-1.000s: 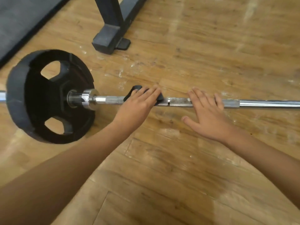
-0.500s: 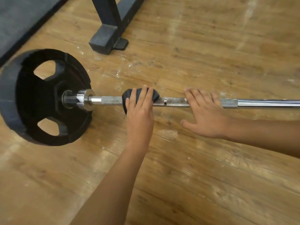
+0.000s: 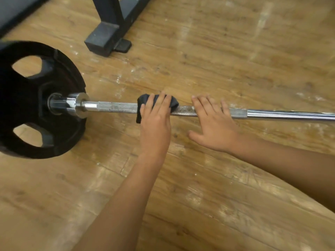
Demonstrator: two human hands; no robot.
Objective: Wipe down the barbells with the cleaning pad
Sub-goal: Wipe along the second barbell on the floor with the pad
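A dark grey mat [image 3: 10, 8] fills the far left corner of the wooden floor [image 3: 235, 60]. Below it, at the floor's left edge, a black weight plate [image 3: 18, 102] with cut-out grip holes stands on its rim, carried on the end of the barbell [image 3: 117, 106]. A shiny steel collar [image 3: 79, 105] sits against the plate's inner face. Beyond the plate, toward the far edge of the floor, stands the dark metal foot of a rack [image 3: 103, 39], with a small black rubber piece [image 3: 123, 45] just beside its base.

The barbell runs from the plate across the floor to the right edge. Its knurled stretch looks dull and speckled, and the part nearest the right edge is smooth and bright.

Around the middle of the floor the cleaning pad [image 3: 143, 100], dark and soft, is draped over the knurled bar. The left hand [image 3: 155, 122] presses it there from above, its fingers [image 3: 160, 102] laid straight and close together across the pad. The thumb is out of sight, so I cannot tell whether it hooks under the bar.

Just to the right, apart from the pad, the right hand [image 3: 215, 127] rests on the bar with its fingers [image 3: 204, 104] extended and slightly spread over the knurling. Its thumb points out to the side above the floor, gripping nothing.
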